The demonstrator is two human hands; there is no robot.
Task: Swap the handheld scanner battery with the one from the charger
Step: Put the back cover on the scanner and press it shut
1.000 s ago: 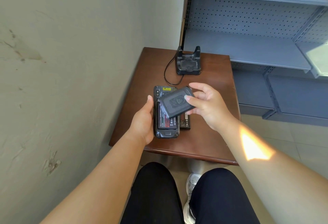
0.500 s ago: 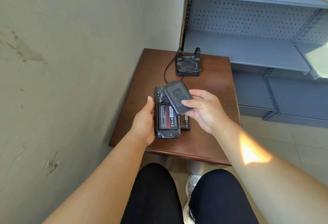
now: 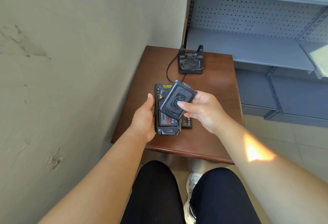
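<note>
Head view
Left hand (image 3: 144, 120): grip wrapped round the edge of the black rugged handheld scanner (image 3: 166, 131), held back-up above the brown wooden table (image 3: 209, 138).
Scanner bay: uncovered, with a red-and-black labelled battery (image 3: 167, 120) seated inside.
Right hand (image 3: 204, 111): thumb and fingers pinching the dark grey textured battery cover (image 3: 178, 100), tilted over the scanner's upper half.
Second battery: black flat battery pack (image 3: 186, 122) lying on the table just right of the scanner, partly under the right hand.
Charger: black charging cradle (image 3: 190, 62) at the table's far edge, slot vacant, its black cable (image 3: 168, 71) looping leftward.
Background: grey metal shelving (image 3: 257, 46) at right.
</note>
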